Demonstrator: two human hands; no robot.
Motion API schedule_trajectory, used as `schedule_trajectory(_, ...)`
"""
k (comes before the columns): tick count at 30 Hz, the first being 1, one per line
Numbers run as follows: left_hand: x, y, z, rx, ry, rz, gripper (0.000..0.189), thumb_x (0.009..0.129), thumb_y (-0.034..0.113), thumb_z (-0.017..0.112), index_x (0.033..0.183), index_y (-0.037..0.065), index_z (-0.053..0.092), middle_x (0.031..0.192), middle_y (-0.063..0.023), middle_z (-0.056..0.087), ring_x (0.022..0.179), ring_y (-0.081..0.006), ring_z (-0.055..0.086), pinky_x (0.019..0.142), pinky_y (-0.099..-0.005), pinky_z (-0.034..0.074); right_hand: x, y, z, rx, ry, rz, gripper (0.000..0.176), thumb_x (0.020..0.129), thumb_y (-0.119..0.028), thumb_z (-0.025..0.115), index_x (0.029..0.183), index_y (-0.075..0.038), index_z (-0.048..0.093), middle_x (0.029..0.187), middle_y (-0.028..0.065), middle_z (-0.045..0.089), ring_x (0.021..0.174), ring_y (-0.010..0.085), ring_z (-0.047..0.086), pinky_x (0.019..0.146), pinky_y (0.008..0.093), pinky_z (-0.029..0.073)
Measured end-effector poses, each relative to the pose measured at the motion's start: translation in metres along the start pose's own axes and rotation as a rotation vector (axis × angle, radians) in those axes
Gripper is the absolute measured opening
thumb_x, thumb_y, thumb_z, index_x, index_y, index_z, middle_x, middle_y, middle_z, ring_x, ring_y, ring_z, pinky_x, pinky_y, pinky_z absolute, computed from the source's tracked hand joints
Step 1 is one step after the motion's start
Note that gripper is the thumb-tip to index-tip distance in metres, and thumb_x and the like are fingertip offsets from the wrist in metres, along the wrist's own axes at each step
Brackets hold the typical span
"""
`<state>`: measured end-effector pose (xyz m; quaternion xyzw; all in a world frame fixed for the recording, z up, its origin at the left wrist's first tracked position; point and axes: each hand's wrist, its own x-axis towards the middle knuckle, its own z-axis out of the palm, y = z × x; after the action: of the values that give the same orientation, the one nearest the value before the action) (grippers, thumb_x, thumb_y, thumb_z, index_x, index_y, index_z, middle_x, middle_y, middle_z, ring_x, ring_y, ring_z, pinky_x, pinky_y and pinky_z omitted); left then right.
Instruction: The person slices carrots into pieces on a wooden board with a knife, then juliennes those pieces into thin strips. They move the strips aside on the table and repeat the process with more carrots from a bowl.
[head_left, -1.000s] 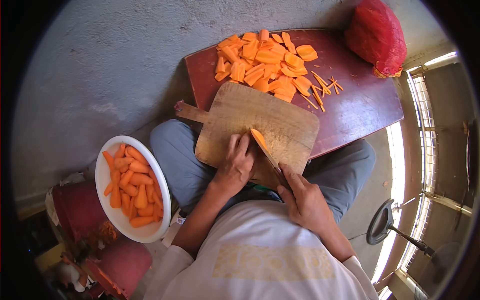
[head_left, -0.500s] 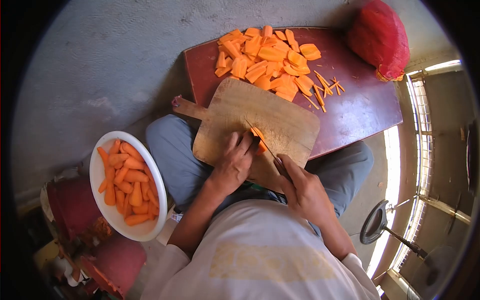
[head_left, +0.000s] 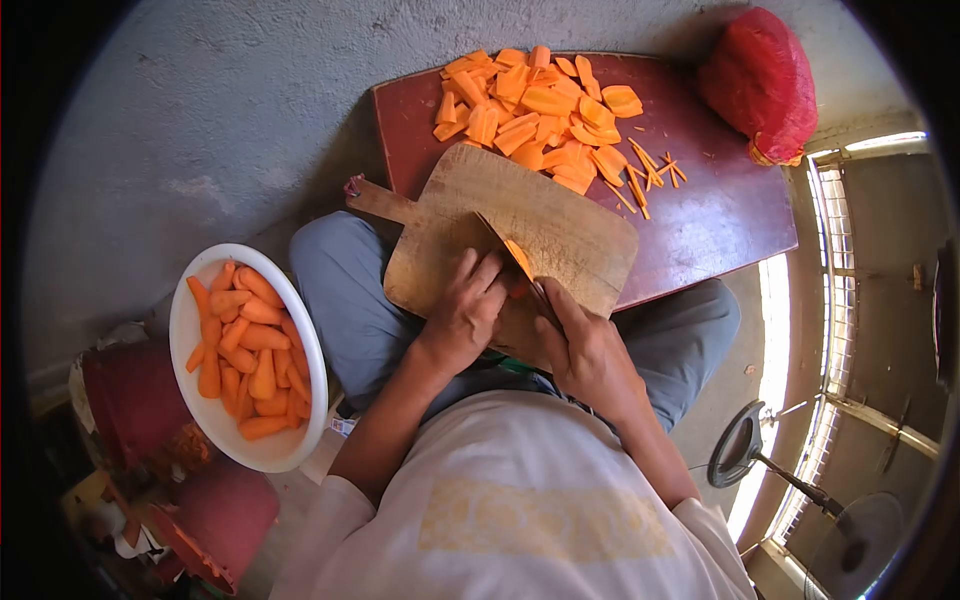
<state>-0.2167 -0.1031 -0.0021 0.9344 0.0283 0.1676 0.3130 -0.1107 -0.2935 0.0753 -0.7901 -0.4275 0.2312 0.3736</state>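
Note:
A wooden cutting board [head_left: 570, 225] with a handle lies across my lap, against the low red table. My right hand [head_left: 592, 352] is closed around the handle of a knife [head_left: 497, 239], whose blade slants up and to the left over the board. My left hand [head_left: 466, 310] curls its fingers down on a carrot piece just left of the blade; most of that piece is hidden by the fingers and knife. A cut carrot slice [head_left: 518, 257] shows against the blade's right side.
Carrot slices [head_left: 545, 105] are piled on the red table [head_left: 720, 215], with thin carrot sticks [head_left: 637, 185] beside them. A red sack [head_left: 762, 80] stands at its far right. Left of me is a white basin [head_left: 317, 400] of whole carrots [head_left: 262, 340]. A fan [head_left: 865, 540] stands at right.
The knife and my right hand have shifted slightly up and to the left. A carrot slice now shows on the blade's right side. My left hand stays near the same spot.

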Motion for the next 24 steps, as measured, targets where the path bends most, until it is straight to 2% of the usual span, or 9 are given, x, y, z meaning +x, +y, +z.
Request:
schedule_trajectory(1,0.001,0.0,-0.003,0.028,-0.016,0.001,0.036,0.089,-0.003,0.062,0.123,-0.005,0.072,0.132,-0.0221,0.064,0.116,-0.0429,0.059,0.103,-0.0514,0.054,0.006,0.002,0.002,0.0,0.028,-0.053,0.046,0.106,-0.009,0.067,0.15,0.001,0.054,0.107,0.0319,0.075,0.094,0.0539,0.073,0.078,0.0566,0.059)
schedule_trajectory(4,-0.002,-0.002,-0.003,0.023,0.063,0.052,0.037,0.089,-0.002,0.062,0.124,-0.006,0.071,0.138,-0.0236,0.064,0.116,-0.0431,0.06,0.104,-0.0505,0.054,-0.01,-0.019,-0.024,0.132,-0.103,0.151,0.046,0.107,-0.01,0.066,0.15,0.001,0.055,0.106,0.0328,0.074,0.095,0.0545,0.072,0.079,0.0573,0.058)
schedule_trajectory(7,-0.002,-0.007,0.005,-0.042,0.12,0.077,0.042,0.083,-0.008,0.058,0.122,-0.004,0.072,0.131,-0.0242,0.065,0.111,-0.0457,0.06,0.099,-0.0531,0.054,-0.021,-0.011,-0.01,0.089,-0.025,0.092,0.045,0.106,-0.009,0.066,0.149,0.002,0.055,0.109,0.0337,0.074,0.098,0.0552,0.072,0.082,0.0578,0.057)
schedule_trajectory(10,-0.004,-0.003,-0.002,-0.03,0.022,0.007,0.043,0.083,-0.007,0.059,0.124,-0.005,0.072,0.133,-0.0247,0.065,0.115,-0.0462,0.06,0.103,-0.0529,0.054,0.006,-0.007,-0.003,0.058,-0.013,0.055,0.046,0.106,-0.008,0.067,0.149,0.002,0.055,0.113,0.0339,0.074,0.101,0.0557,0.071,0.084,0.0572,0.057)
schedule_trajectory(13,-0.004,-0.004,-0.004,-0.006,0.095,0.077,0.042,0.082,-0.008,0.06,0.123,-0.006,0.071,0.133,-0.0248,0.065,0.114,-0.0459,0.061,0.103,-0.0519,0.055,-0.003,-0.016,-0.01,0.136,-0.051,0.096,0.048,0.106,-0.008,0.067,0.151,0.003,0.054,0.114,0.0342,0.074,0.104,0.0554,0.071,0.085,0.0569,0.058)
schedule_trajectory(14,-0.004,-0.003,-0.004,0.021,0.072,0.062,0.033,0.091,-0.001,0.059,0.121,-0.006,0.071,0.14,-0.0261,0.063,0.118,-0.0445,0.06,0.105,-0.05,0.055,-0.013,-0.014,-0.012,0.116,-0.031,0.089,0.05,0.106,-0.009,0.068,0.152,0.003,0.053,0.115,0.0344,0.074,0.104,0.0552,0.071,0.086,0.0571,0.057)
schedule_trajectory(17,-0.01,-0.009,0.003,0.033,0.031,0.047,0.032,0.092,0.001,0.059,0.121,-0.006,0.071,0.14,-0.0254,0.063,0.119,-0.0442,0.06,0.106,-0.0499,0.055,-0.021,-0.011,-0.005,0.046,-0.069,0.155,0.05,0.106,-0.01,0.068,0.152,0.003,0.053,0.115,0.0341,0.074,0.104,0.0552,0.071,0.085,0.057,0.057)
schedule_trajectory(21,-0.006,-0.005,-0.004,0.04,0.008,0.048,0.032,0.094,0.002,0.059,0.122,-0.006,0.071,0.14,-0.0248,0.062,0.119,-0.0433,0.06,0.108,-0.0495,0.054,0.009,-0.009,-0.002,0.046,-0.016,0.04,0.05,0.106,-0.01,0.068,0.152,0.003,0.053,0.114,0.0337,0.074,0.101,0.0552,0.071,0.083,0.0567,0.058)
schedule_trajectory(24,-0.006,-0.005,-0.006,0.005,0.019,0.056,0.031,0.095,0.004,0.059,0.122,-0.006,0.071,0.141,-0.0246,0.062,0.119,-0.043,0.06,0.109,-0.0492,0.053,-0.01,-0.016,-0.009,0.072,-0.002,0.049,0.044,0.107,-0.011,0.067,0.148,0.001,0.056,0.108,0.0342,0.074,0.097,0.0555,0.071,0.08,0.0574,0.057)
